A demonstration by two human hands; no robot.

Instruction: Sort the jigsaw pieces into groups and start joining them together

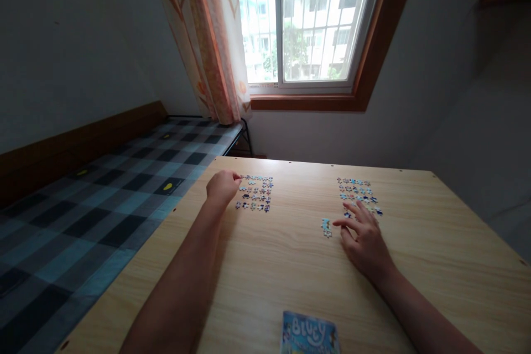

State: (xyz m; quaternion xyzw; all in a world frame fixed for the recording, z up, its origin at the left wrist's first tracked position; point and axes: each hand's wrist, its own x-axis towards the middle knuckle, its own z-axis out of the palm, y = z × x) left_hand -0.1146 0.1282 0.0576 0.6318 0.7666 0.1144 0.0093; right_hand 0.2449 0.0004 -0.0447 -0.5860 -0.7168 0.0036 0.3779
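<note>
Small jigsaw pieces [265, 197] lie in loose rows on the left of the wooden table [257, 265]. At the far left end of their back row, my left hand [223, 185] is closed in a pinch; what its fingertips hold, if anything, is too small to make out. A second set of jigsaw pieces [354, 189] is laid out in rows to the right. My right hand [365, 238] hovers over or rests at the near side of that set, fingers apart, covering some pieces. Its index fingertip is just right of a small joined cluster of pieces [327, 228].
A blue "Bluey" picture card or box [310, 334] lies at the near edge of view. Left of the table stands a bed with a checked cover [124, 199]. Beyond are a floral curtain [207, 38] and a barred window [315, 22].
</note>
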